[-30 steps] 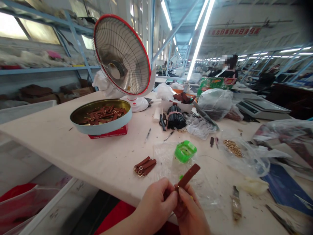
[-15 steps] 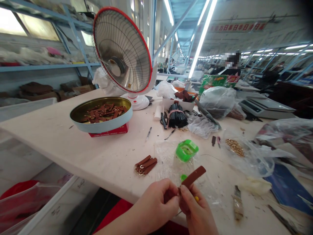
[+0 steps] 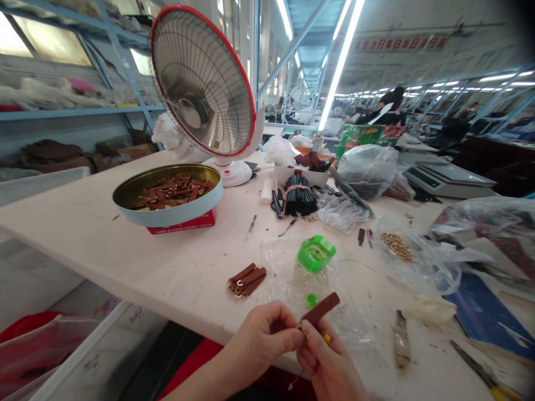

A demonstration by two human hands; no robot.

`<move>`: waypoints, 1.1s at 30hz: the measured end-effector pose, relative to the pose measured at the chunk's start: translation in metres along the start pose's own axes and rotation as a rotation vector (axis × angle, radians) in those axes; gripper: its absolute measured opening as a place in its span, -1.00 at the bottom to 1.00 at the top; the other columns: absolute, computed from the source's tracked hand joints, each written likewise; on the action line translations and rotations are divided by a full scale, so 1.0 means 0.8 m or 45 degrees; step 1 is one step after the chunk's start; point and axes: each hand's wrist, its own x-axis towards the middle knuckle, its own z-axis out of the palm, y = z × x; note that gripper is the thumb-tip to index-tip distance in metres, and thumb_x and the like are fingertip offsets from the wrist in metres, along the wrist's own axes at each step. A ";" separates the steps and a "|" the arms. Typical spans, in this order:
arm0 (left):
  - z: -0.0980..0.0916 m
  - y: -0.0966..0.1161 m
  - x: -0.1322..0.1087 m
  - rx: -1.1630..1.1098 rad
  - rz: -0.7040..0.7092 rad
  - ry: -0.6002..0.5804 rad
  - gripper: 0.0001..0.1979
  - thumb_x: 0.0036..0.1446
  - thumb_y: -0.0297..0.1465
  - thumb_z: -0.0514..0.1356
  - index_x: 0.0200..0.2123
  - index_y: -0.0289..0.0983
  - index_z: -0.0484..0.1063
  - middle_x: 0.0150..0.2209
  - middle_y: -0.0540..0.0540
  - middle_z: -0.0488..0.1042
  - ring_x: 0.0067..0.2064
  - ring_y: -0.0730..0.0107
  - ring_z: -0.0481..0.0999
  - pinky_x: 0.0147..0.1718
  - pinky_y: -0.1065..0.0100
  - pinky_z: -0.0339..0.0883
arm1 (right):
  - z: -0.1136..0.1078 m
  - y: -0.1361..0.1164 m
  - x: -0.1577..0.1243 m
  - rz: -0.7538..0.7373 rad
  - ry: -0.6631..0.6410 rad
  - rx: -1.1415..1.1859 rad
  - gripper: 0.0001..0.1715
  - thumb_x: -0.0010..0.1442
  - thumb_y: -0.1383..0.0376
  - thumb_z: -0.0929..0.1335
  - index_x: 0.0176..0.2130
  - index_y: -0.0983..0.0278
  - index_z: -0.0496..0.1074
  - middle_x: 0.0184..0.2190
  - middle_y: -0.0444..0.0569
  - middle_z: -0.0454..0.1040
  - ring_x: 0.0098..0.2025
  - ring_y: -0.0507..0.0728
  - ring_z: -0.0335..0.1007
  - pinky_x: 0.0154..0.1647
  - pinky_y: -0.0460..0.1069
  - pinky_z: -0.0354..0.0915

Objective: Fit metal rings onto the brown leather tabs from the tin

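My right hand point(image 3: 328, 351) pinches a brown leather strap point(image 3: 321, 309), its free end sticking out up and to the right. A small yellow thing point(image 3: 326, 338) shows between the fingers of that hand. My left hand point(image 3: 271, 331) is closed, its thumb and fingertips meeting at the strap's lower end; my fingers hide that end. Beyond my hands lie a small green lid point(image 3: 311, 301) and a green plastic box point(image 3: 316, 253), on a clear plastic sheet point(image 3: 279, 259). Several brown straps with metal rings point(image 3: 247, 280) lie piled to the left.
A round tin point(image 3: 169, 216) of brown pieces rests on a red box before a fan-shaped heater point(image 3: 204, 83). To the right are a bag of gold rings point(image 3: 397, 247), a taped knife point(image 3: 401, 341), scissors point(image 3: 480, 370) and a scale point(image 3: 447, 175). Black strips point(image 3: 300, 196) stand bundled behind.
The strap's free end has dipped a little and my hands have shifted slightly left in view. The whole scene has slid slightly left as the camera moved. Both hands keep their grip.
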 end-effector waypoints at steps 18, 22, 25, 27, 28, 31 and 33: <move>-0.002 -0.015 0.007 0.583 -0.038 0.155 -0.87 -0.02 -0.35 0.09 -0.49 -0.30 0.30 -0.56 0.02 0.34 -0.52 0.51 0.28 -0.52 0.45 0.12 | -0.002 -0.009 -0.006 -0.270 0.170 -0.791 -0.60 0.04 -0.04 0.35 -0.45 0.25 0.40 -0.66 -0.22 0.16 -0.59 0.03 0.01 -0.62 -0.05 -0.05; -0.001 -0.016 0.022 0.302 -0.173 0.186 -0.88 -0.09 -0.35 0.08 -0.51 -0.28 0.21 -0.59 0.05 0.34 -0.58 0.57 0.26 -0.54 0.47 0.12 | -0.032 -0.027 0.016 -0.345 0.158 -0.742 -0.58 0.17 -0.04 0.25 -0.46 0.22 0.28 -0.64 -0.23 0.17 -0.57 0.04 0.07 -0.53 -0.06 0.07; -0.004 -0.017 0.032 0.227 -0.242 0.212 -0.85 -0.11 -0.32 0.10 -0.50 -0.28 0.20 -0.60 0.05 0.36 -0.60 0.59 0.26 -0.55 0.48 0.12 | -0.058 -0.047 0.032 -0.522 0.417 -0.793 -0.55 0.20 -0.06 0.20 -0.32 0.25 0.35 -0.47 -0.10 0.34 -0.38 0.12 0.24 -0.34 0.00 0.16; -0.008 -0.016 0.038 0.201 -0.262 0.225 -0.83 -0.12 -0.31 0.11 -0.50 -0.28 0.20 -0.60 0.06 0.36 -0.60 0.58 0.28 -0.55 0.48 0.12 | -0.070 -0.058 0.042 -0.560 0.522 -0.862 -0.49 0.21 -0.09 0.17 -0.27 0.27 0.36 -0.45 -0.08 0.37 -0.36 0.14 0.25 -0.33 0.01 0.16; -0.009 -0.016 0.041 0.192 -0.264 0.235 -0.83 -0.12 -0.30 0.12 -0.50 -0.28 0.20 -0.61 0.06 0.36 -0.59 0.58 0.28 -0.54 0.48 0.12 | -0.074 -0.062 0.046 -0.574 0.545 -0.891 -0.48 0.21 -0.10 0.16 -0.28 0.27 0.36 -0.48 -0.09 0.36 -0.38 0.13 0.25 -0.35 0.01 0.15; -0.012 -0.015 0.051 0.189 -0.260 0.273 -0.86 -0.13 -0.33 0.11 -0.52 -0.28 0.20 -0.63 0.08 0.34 -0.59 0.58 0.26 -0.54 0.48 0.11 | -0.077 -0.064 0.061 -0.655 0.599 -0.917 -0.53 0.20 -0.08 0.20 -0.32 0.25 0.35 -0.57 -0.14 0.33 -0.44 0.11 0.24 -0.40 -0.01 0.15; -0.013 -0.015 0.058 0.201 -0.250 0.287 -0.86 -0.13 -0.34 0.10 -0.53 -0.28 0.20 -0.64 0.09 0.32 -0.59 0.59 0.25 -0.53 0.48 0.10 | -0.075 -0.060 0.072 -0.689 0.603 -0.958 -0.55 0.20 -0.07 0.22 -0.34 0.25 0.34 -0.58 -0.15 0.33 -0.44 0.11 0.25 -0.39 0.00 0.16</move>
